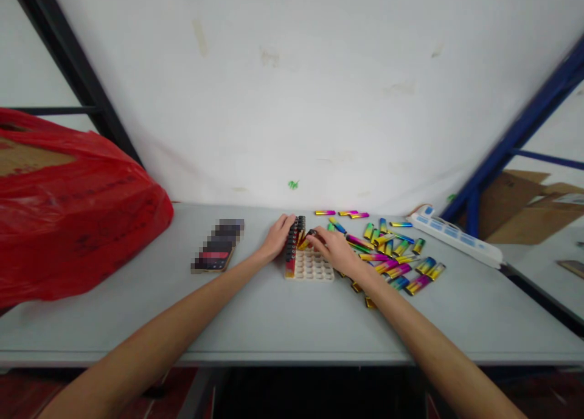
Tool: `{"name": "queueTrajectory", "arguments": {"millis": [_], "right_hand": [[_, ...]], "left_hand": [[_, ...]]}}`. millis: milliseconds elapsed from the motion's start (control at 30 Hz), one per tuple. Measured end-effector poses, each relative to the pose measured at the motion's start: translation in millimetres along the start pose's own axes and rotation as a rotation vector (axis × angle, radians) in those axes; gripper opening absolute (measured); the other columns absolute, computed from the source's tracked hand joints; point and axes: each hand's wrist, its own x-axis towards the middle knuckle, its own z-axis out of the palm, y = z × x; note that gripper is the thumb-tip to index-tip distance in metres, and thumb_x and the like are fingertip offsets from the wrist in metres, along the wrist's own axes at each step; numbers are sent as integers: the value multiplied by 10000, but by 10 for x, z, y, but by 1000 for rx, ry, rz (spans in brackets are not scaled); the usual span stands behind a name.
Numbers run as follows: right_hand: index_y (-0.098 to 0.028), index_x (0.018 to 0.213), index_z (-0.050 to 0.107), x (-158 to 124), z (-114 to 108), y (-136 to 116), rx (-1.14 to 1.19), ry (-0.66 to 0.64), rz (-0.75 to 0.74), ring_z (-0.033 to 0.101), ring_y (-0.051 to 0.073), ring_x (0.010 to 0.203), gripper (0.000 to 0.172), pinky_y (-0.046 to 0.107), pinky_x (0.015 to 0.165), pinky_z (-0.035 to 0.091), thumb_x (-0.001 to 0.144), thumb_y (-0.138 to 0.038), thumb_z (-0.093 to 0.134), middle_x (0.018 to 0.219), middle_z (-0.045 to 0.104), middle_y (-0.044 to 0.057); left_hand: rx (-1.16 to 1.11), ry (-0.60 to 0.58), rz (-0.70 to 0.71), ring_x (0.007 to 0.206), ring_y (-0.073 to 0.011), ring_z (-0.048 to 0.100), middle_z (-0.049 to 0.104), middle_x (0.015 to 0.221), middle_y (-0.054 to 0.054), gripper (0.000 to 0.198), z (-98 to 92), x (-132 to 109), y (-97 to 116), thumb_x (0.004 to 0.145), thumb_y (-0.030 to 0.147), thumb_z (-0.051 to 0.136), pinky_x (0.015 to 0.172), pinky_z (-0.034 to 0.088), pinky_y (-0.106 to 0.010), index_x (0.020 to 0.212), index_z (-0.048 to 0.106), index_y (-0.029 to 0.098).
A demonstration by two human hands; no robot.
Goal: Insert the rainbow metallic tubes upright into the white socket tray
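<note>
A white tray with rows of round holes stands on the table in front of me. Along its left side, shiny lighters with black tops stand upright. My left hand lies against the outer side of that row, its visible fingers stretched out; the fingertips are partly hidden. Between the fingers of my right hand is a gold-coloured lighter, tilted over the tray beside the standing ones. Its black top is at my fingertips, and its lower end is hard to make out.
Many loose metallic lighters are spread right of the tray, a few near the wall. A phone lies to the left. Further left bulges a red plastic bag. A white power strip and cardboard boxes are at right.
</note>
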Motion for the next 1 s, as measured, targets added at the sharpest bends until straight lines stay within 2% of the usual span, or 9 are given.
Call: {"name": "queueTrajectory", "arguments": {"millis": [300,467,600,667,733,800,833,900,1000], "right_hand": [[-202,926,551,63,-16,-18,-117,-117,-66,615,177,706,283,270,651,371,1089,-403,434,783,665,38],[-178,938,610,126,-44,-66,-274,-139,-60,632,185,766,313,275,682,381,1074,-421,466,883,695,85],[-178,898,642,164,-61,-1,-224,-205,-130,608,164,744,333,263,680,367,1053,-443,514,845,684,56],[-182,871,642,184,-89,115,-155,-191,-129,574,152,696,372,262,667,356,1056,-468,494,785,663,26],[-179,859,646,223,-149,303,-139,-92,-53,550,158,680,426,274,685,369,1080,-466,422,752,644,20],[-160,934,674,283,-229,543,-221,35,33,572,190,786,417,303,779,406,1091,-418,387,842,667,66],[-146,1036,686,316,-266,669,-285,52,52,585,213,893,369,325,855,417,1079,-403,425,948,682,104],[-150,1197,678,378,-319,904,-396,14,83,565,246,1061,347,371,976,400,1059,-396,474,1113,674,148],[-215,1344,634,429,-340,1152,-469,-78,131,537,258,1156,399,404,1043,380,1052,-441,482,1223,654,144]], "left_hand": [[-3,-2,2,811,-197,535,549,757,22,426,1,-5,15,926,635,447,786,424,-320,775,500,240],[-10,9,7,777,-189,521,520,724,29,453,4,-6,9,915,664,463,762,425,-312,756,479,241],[-16,12,8,783,-189,528,527,729,27,447,3,-7,-4,926,650,474,766,433,-312,760,491,236],[-19,9,5,794,-190,531,535,743,26,438,5,-6,-8,931,641,473,781,433,-314,771,503,234],[-20,4,-1,807,-190,531,545,759,24,430,7,-7,-11,935,635,466,803,428,-313,786,515,234],[-27,-1,-12,816,-189,530,556,779,23,427,9,-10,-13,936,635,461,814,424,-309,799,521,235],[-32,-4,-18,819,-187,529,560,789,22,426,9,-12,-15,936,636,461,815,423,-306,804,523,236],[-38,-6,-26,818,-185,527,560,797,22,424,7,-16,-19,933,637,469,812,421,-302,805,522,237],[-39,-2,-27,809,-185,522,553,785,22,430,4,-15,-32,926,646,477,805,421,-300,796,518,238]]}}
